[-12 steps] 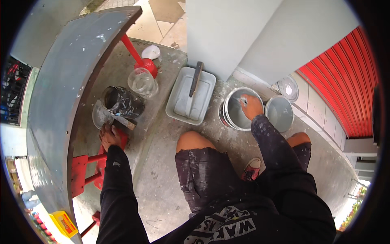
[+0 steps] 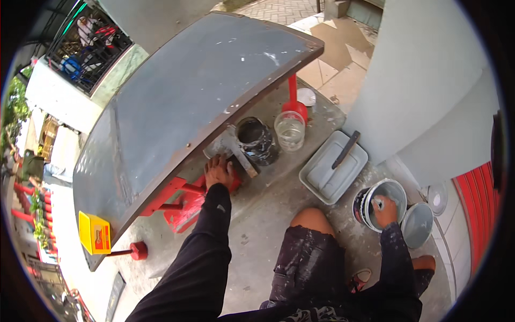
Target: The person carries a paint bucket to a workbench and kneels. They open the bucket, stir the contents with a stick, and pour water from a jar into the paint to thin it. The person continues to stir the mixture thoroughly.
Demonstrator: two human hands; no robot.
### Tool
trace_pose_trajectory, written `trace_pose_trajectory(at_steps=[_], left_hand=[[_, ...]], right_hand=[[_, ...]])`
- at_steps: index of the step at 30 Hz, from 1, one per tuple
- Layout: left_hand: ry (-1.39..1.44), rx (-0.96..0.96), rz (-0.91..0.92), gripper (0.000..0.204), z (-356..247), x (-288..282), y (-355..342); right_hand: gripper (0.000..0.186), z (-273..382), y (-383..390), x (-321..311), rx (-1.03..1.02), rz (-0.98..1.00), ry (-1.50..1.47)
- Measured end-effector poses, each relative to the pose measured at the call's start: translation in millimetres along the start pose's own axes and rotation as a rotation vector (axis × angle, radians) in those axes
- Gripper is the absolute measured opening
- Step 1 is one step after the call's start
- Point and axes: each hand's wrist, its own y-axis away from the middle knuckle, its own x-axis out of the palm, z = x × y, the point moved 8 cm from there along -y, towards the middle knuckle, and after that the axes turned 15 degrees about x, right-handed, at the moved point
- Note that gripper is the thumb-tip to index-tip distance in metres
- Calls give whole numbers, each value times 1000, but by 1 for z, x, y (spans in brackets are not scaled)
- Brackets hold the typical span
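My left hand (image 2: 218, 170) rests with its fingers spread on a red metal support (image 2: 233, 180) under the grey table. Just past its fingertips lies a flat strip (image 2: 247, 165) beside a paint-spattered dark jar (image 2: 257, 142). My right hand (image 2: 385, 212) is closed, reaching into the mouth of a paint bucket (image 2: 368, 208). A small pale end shows at its fingers; the rest of what it holds is hidden. Between the hands sits a grey paint tray (image 2: 317, 184) with a dark-handled tool (image 2: 346, 149) lying in it.
A grey table (image 2: 177, 91) with a brown edge stands at left, a yellow box (image 2: 94, 233) on its corner. Beyond the dark jar stand a clear jar (image 2: 289, 132) and a white lid (image 2: 306, 97). A second bucket (image 2: 417, 225) is right of the first, near a wall (image 2: 424, 80).
The view has swung left, so the table fills more of it and everything on the floor appears farther right. My left hand stays on the red support and my right hand stays at the bucket.
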Motion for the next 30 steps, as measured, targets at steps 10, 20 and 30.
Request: trace_pose_trajectory(at_steps=[10, 20, 30], left_hand=[[8, -5, -14, 41, 2, -8, 8], [-1, 13, -68, 43, -3, -10, 0], [-10, 5, -92, 42, 4, -11, 8]], right_hand=[[23, -19, 2, 1, 228, 244, -260], [27, -44, -34, -7, 50, -116, 52], [29, -28, -5, 12, -26, -7, -61]])
